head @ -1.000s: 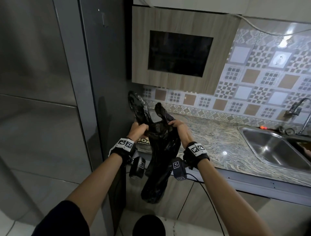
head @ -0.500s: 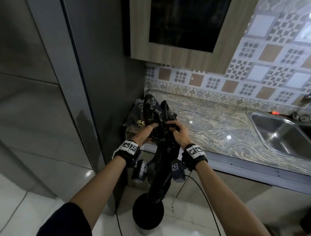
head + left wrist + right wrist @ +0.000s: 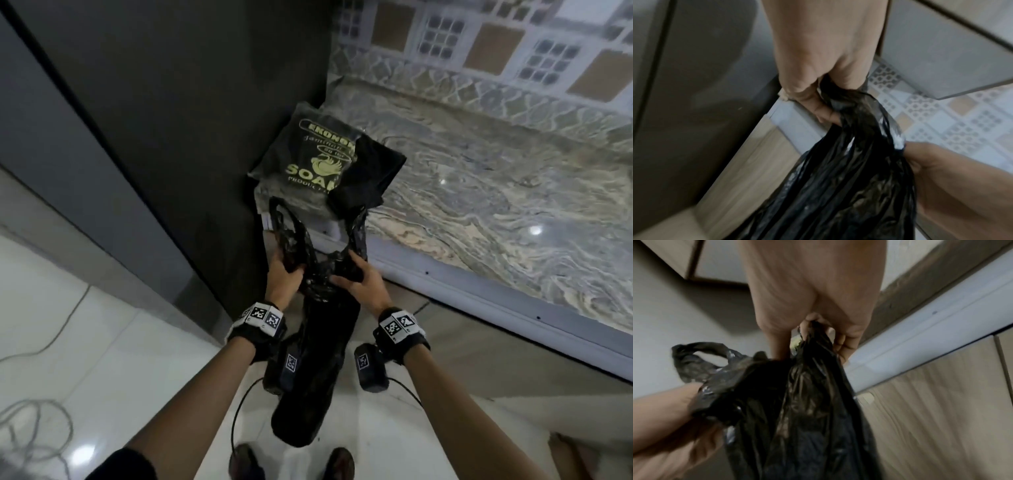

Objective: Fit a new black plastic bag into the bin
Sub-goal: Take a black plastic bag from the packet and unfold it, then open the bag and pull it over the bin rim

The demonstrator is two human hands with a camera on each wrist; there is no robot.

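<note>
A crumpled black plastic bag (image 3: 318, 349) hangs in front of the counter edge, its two handle loops (image 3: 287, 226) sticking up. My left hand (image 3: 287, 270) grips the bag's left top edge, and my right hand (image 3: 346, 281) grips the right top edge close beside it. In the left wrist view the left hand (image 3: 818, 100) pinches the bunched plastic (image 3: 849, 178). The right wrist view has the right hand (image 3: 818, 332) curled round the bag (image 3: 801, 402). The bag's lower end hangs above the floor between my feet. I cannot tell the bin apart from it.
A flat pack of bags with yellow print (image 3: 308, 161) lies at the left end of the granite counter (image 3: 479, 205). A tall dark cabinet side (image 3: 171, 102) stands at left. Loose cables (image 3: 34, 428) lie on the white floor. Cabinet doors (image 3: 941, 418) sit under the counter.
The view has tilted down. Both hands have come down with the bag from above the counter to in front of its edge, and the handle loops now stand apart.
</note>
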